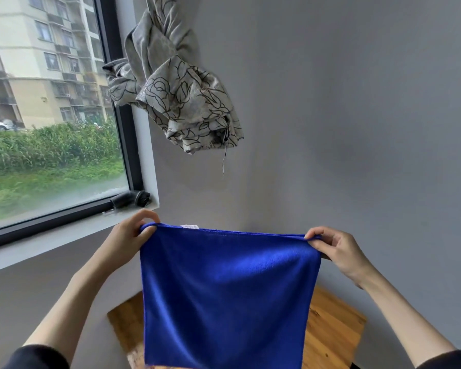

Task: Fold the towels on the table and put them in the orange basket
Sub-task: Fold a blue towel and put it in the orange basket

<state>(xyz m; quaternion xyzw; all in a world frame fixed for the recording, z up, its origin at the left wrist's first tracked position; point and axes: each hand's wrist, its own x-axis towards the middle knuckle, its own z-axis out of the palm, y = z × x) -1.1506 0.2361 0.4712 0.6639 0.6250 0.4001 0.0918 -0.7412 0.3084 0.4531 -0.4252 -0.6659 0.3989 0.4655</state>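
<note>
A blue towel (226,296) hangs flat in the air in front of me, stretched by its top edge above the wooden table (333,328). My left hand (129,239) pinches the towel's top left corner. My right hand (336,249) pinches the top right corner. A small white label shows at the towel's top edge. The towel hides most of the table. No orange basket is in view.
A grey wall stands behind the table. A knotted grey curtain (181,83) with a flower pattern hangs above. A window (51,115) with a dark frame is at the left, and a dark brush-like object (132,198) lies on its sill.
</note>
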